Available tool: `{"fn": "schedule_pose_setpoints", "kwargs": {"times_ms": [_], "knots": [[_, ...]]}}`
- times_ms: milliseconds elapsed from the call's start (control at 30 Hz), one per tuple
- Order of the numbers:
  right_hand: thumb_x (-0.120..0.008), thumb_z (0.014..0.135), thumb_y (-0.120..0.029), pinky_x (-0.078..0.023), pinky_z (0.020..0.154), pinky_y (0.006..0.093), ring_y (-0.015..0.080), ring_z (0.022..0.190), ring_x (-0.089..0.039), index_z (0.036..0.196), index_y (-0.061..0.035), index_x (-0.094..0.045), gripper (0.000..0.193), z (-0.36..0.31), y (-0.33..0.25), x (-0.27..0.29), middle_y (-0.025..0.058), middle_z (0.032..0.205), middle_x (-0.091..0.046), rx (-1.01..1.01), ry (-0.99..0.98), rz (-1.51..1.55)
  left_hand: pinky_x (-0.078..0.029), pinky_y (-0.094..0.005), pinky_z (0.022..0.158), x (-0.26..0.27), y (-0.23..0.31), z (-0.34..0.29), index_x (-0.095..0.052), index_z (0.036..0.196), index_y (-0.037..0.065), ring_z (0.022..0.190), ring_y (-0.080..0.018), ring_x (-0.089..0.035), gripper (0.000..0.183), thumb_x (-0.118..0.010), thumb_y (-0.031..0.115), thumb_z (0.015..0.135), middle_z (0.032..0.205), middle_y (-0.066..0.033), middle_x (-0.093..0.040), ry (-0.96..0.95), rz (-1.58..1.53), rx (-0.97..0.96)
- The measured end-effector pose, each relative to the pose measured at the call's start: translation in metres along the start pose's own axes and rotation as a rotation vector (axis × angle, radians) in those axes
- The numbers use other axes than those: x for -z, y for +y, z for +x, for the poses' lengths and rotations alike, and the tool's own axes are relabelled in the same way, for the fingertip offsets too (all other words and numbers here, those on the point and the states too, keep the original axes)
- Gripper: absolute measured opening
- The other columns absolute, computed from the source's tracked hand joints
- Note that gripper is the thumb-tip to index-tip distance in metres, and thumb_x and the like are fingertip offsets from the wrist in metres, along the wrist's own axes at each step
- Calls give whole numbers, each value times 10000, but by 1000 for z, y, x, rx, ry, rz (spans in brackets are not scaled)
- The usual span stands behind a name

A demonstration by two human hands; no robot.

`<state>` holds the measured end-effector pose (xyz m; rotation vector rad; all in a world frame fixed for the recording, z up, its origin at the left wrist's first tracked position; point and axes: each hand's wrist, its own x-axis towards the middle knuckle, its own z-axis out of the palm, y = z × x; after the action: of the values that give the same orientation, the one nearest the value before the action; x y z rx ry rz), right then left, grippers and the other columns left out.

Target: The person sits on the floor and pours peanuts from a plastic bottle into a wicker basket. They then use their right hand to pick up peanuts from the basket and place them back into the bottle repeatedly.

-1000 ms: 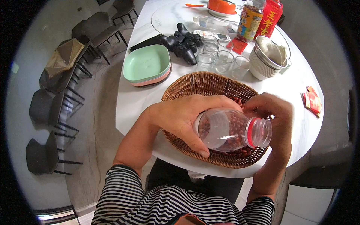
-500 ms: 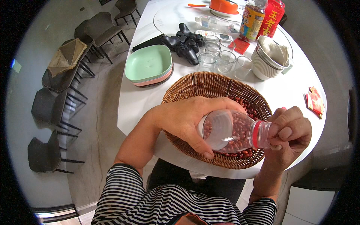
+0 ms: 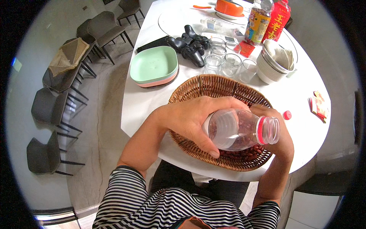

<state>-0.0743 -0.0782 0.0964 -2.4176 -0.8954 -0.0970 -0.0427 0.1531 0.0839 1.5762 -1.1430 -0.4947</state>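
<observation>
My left hand (image 3: pixel 190 116) is wrapped round a clear plastic bottle (image 3: pixel 244 133), tilted on its side with its uncapped mouth and red neck ring to the right. Below the bottle sits an oval brown wicker basket (image 3: pixel 213 82) holding small dark red pieces (image 3: pixel 244 155), like beans or nuts. My right hand (image 3: pixel 286 135) reaches into the basket's right side behind the bottle neck. Its fingertips are hidden, so I cannot tell whether they hold anything. A red bottle cap (image 3: pixel 287 115) lies on the white table (image 3: pixel 146 114) just right of that hand.
Beyond the basket stand several glasses (image 3: pixel 231 65), a stack of bowls (image 3: pixel 268 68) and stacked green and pink plates (image 3: pixel 154 65). Black game controllers (image 3: pixel 192 47), two upright bottles (image 3: pixel 258 28) and an orange pan (image 3: pixel 228 7) are farther back. Red packets (image 3: pixel 319 106) lie at right.
My right hand has left the bottle's mouth and dipped into the basket. That uncovers the red cap on the table. The left hand keeps its hold on the bottle.
</observation>
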Motion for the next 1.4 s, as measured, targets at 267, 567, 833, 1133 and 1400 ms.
{"fn": "schedule_pose_setpoints", "kwargs": {"times_ms": [267, 567, 833, 1133, 1400], "knots": [[-670, 687, -128, -487, 600, 384, 333, 660, -602, 729, -55, -605, 106, -15, 8, -27, 137, 693, -616, 9, -52, -130, -364, -347, 989, 1, 3, 0, -434, 1282, 22, 1153, -227, -490, 932, -859, 243, 483, 1240, -117, -513, 3, 7, 16], [-696, 662, -30, -489, 586, 321, 269, 633, -611, 729, -9, -607, 114, -5, -5, -5, 123, 727, -623, 8, 194, 42, -362, -335, 985, -1, 1, 0, -428, 1285, 15, 1147, -221, -492, 930, -861, 226, 489, 1230, -116, -514, 5, -30, 5], [-774, 646, -36, -468, 569, 240, 188, 699, -578, 832, -39, -558, 285, -25, -2, 10, 125, 792, -608, 395, 933, 408, -368, -337, 973, 0, 0, 2, -419, 1288, 12, 1144, -221, -488, 943, -870, 268, 500, 1238, -120, -499, -15, 18, -18], [-724, 741, -246, -488, 603, 275, 201, 686, -611, 758, -14, -633, 250, -10, -12, 8, 125, 751, -627, 425, 718, 375, -374, -341, 969, -1, 1, 1, -421, 1284, 13, 1136, -226, -495, 953, -876, 299, 498, 1223, -123, -507, -21, -9, 5], [-686, 674, -42, -462, 557, 302, 191, 618, -580, 822, -10, -640, 158, -4, 4, 7, 80, 752, -615, -15, 223, 113, -377, -339, 971, 0, 0, -2, -429, 1285, 16, 1134, -227, -504, 924, -853, 268, 504, 1223, -121, -521, 1, -13, 15]]}}
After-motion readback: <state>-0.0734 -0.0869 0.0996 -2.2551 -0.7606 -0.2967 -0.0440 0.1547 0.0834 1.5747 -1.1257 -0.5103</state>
